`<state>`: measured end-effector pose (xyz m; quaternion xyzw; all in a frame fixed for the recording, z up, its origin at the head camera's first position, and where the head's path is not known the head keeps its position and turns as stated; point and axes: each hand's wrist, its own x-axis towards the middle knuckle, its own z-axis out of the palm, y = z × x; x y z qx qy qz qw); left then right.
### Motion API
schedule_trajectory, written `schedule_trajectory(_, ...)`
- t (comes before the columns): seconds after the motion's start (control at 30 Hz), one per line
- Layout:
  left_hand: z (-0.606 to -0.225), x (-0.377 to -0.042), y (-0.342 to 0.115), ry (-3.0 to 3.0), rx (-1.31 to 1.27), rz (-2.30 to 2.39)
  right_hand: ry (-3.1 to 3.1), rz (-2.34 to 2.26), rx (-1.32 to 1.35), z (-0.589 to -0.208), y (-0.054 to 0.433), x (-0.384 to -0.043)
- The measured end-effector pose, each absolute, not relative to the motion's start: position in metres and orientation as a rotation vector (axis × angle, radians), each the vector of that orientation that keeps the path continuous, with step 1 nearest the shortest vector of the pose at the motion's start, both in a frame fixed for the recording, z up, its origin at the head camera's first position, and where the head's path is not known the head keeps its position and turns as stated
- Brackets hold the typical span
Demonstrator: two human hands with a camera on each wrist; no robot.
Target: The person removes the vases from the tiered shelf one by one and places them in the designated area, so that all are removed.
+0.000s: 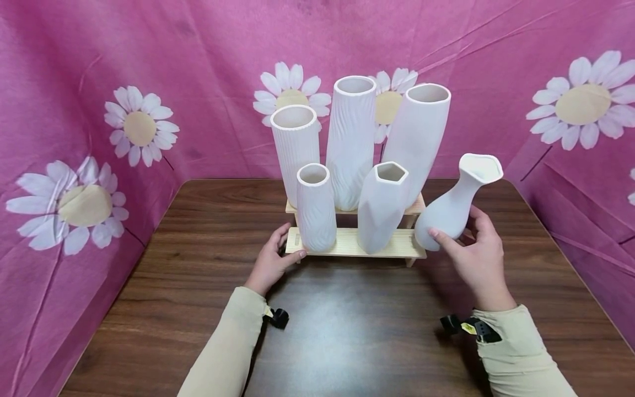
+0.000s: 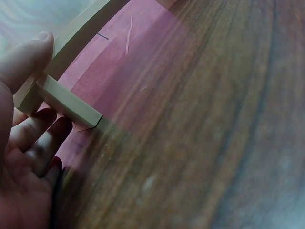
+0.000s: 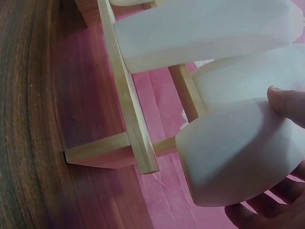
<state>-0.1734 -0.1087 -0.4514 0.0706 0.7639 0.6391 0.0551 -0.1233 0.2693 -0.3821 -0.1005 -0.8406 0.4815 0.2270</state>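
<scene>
My right hand holds a white flared-mouth vase by its rounded lower body, thumb in front and fingers behind. The vase leans to the right at the right end of a two-tier wooden stand. In the right wrist view, the base of the vase shows beside the shelf end. My left hand grips the stand's left end, thumb along the lower shelf's edge and fingers near its leg. On the lower shelf stand a small wavy vase and a faceted vase.
Behind, the upper tier bears a ribbed vase, a tall wavy vase and a smooth wide vase. The dark wooden table meets a pink cloth with daisies at the back and sides.
</scene>
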Motion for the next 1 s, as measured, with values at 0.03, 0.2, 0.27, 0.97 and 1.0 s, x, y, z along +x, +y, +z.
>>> schedule_trajectory(0.03,-0.447,-0.171,-0.108,2.320,0.217,1.941,-2.317,1.323,-0.281,-0.382,0.270,-0.123)
schedule_trajectory(0.2,-0.442,-0.168,-0.106,2.327,0.229,1.945,-2.311,1.314,-0.295,-0.382,0.273,-0.124)
schedule_trajectory(0.27,-0.445,-0.170,-0.106,2.336,0.226,1.939,-2.312,1.311,-0.300,-0.382,0.275,-0.125)
schedule_trajectory(0.97,-0.474,-0.183,-0.113,2.316,0.243,1.967,-2.277,1.331,-0.389,-0.391,0.293,-0.139)
schedule_trajectory(1.0,-0.475,-0.183,-0.113,2.316,0.244,1.967,-2.271,1.333,-0.392,-0.392,0.295,-0.141)
